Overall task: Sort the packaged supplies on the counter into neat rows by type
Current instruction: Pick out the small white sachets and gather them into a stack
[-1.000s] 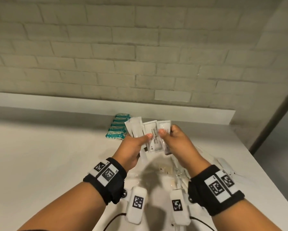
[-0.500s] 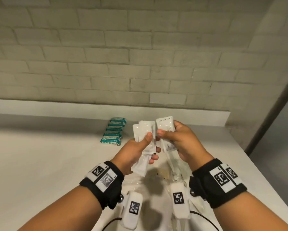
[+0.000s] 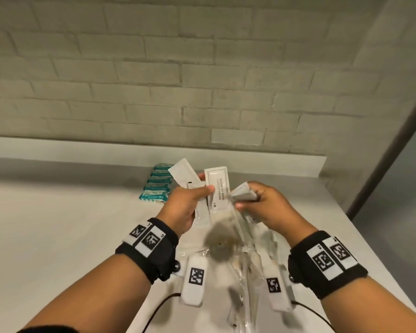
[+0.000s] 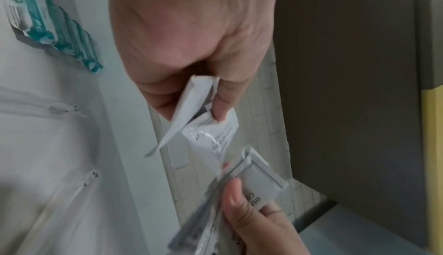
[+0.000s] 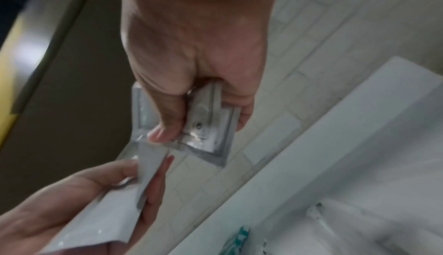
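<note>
Wrist gear: black bands w/ square-code tags on both forearms; white tagged camera pods hang under each wrist, cables trailing toward the viewer.
Loose pile (image 3: 235,258): clear-wrapped & white packets heaped on the counter (image 3: 57,236) betw. the two wrists, right below the hands; blurred, can't tell item types.
Left hand (image 3: 182,205): raised above the pile, thumb & fingers curled round a fan of white sachets. Left wrist view shows the same hand (image 4: 191,37) pinching them low, thumb (image 4: 223,96) pressing on top.
Shampoo sachet (image 3: 217,188): in the left hand's fan, upright, print facing the camera, reads "SHAMPOO WITH CONDITIONER". Seen crumpled at the grip in left wrist view (image 4: 210,135).
Plain white sachet (image 3: 184,174): also in the left hand, behind/left of the shampoo one, tilted up-left, top end sticking out above the fingers.
Right hand (image 3: 267,205): just right of the left, same height, fingers closed on a small stack of flat sachets. Right wrist view: hand (image 5: 196,41) w/ thumb across the stack.
Right-hand stack (image 3: 241,195): edge-on to the head cam, tip close beside the shampoo sachet; touching or not, can't tell. Bordered face visible from the wrist (image 5: 208,126); part lettering in left wrist view (image 4: 258,185).
Teal packs (image 3: 157,186): row of teal-and-white packets on the counter beyond the left hand, lined up one behind another toward the wall; also at the upper left of left wrist view (image 4: 48,22).
Ledge (image 3: 274,164): low white upstand at the counter's back.
Wall (image 3: 202,80): pale painted brick above the ledge.
</note>
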